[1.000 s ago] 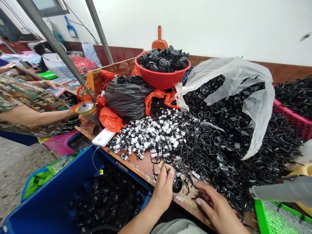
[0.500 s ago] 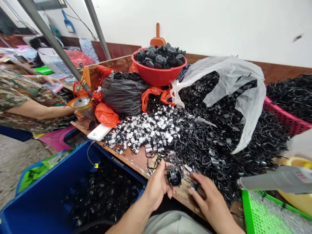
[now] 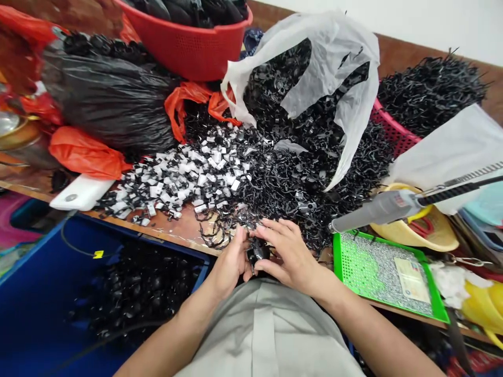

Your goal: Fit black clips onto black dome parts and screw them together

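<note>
Near the table's front edge, my left hand [image 3: 232, 261] is closed on a round black part [image 3: 258, 252], thumb on top. From the right, my right hand [image 3: 286, 253] holds the same part, its thumb against the lower side and its fingers reaching over the top. Just beyond my hands lies a heap of small black parts [image 3: 291, 193]. To its left is a pile of small white-and-black pieces [image 3: 196, 175]. Small details of the part between my fingers are too dark to make out.
A blue bin [image 3: 27, 272] of black parts stands at left below the table edge. A green tray [image 3: 440, 309] of metal pins and a grey power tool [image 3: 373, 209] are at right. A red basket [image 3: 192, 50] and black bag [image 3: 106, 99] stand behind.
The view has swung down and to the right. My right hand has come from the table edge to the black part, and my two hands are now together around it.
</note>
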`<action>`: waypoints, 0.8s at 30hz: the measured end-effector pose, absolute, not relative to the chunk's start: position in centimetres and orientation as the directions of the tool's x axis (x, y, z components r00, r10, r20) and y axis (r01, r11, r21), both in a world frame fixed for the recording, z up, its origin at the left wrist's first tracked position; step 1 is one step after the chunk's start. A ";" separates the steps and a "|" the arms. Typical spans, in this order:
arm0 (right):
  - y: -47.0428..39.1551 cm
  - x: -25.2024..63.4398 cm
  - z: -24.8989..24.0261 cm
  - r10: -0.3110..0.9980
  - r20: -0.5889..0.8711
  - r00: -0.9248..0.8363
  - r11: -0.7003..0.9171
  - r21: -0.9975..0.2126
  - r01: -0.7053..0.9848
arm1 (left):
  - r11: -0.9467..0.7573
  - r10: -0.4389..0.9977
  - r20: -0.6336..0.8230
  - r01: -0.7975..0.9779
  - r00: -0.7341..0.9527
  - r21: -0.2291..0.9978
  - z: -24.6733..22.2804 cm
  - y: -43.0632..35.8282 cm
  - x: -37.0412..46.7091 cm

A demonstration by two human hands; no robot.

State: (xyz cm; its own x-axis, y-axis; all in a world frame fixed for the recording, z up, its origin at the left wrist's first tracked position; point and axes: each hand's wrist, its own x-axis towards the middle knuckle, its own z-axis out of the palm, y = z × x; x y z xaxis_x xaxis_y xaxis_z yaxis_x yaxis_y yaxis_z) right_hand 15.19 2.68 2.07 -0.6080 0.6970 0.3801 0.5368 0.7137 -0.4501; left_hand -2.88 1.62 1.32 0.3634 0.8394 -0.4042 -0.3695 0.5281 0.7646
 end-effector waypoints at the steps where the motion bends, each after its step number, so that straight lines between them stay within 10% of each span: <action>1: 2.7 15.2 2.0 0.699 0.375 -0.609 0.712 -0.448 0.541 | 0.530 0.837 -0.407 -0.361 0.366 0.767 1.3 1.6 -2.8; 12: 2.1 15.0 1.6 0.726 0.400 -0.559 0.675 -0.569 0.470 | 0.473 0.842 -0.429 -0.068 0.327 0.878 1.0 0.9 -3.6; 17: 1.7 15.2 1.4 0.904 0.359 -0.234 0.427 -0.801 0.420 | 0.244 0.922 -0.234 0.008 0.308 0.970 1.6 0.2 -3.7; 24: 0.5 15.1 2.6 0.898 0.323 -0.298 0.408 -0.863 0.297 | 0.063 0.973 -0.084 0.103 0.217 0.993 1.1 -0.3 -3.5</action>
State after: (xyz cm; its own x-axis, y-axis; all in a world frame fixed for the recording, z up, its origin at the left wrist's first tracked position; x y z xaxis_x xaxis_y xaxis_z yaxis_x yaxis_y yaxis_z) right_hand 15.11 0.54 2.58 -0.2979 0.8984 0.3225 0.2967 0.4083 -0.8633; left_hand -3.52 -0.33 1.15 0.2166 0.9727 -0.0839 0.1031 0.0626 0.9927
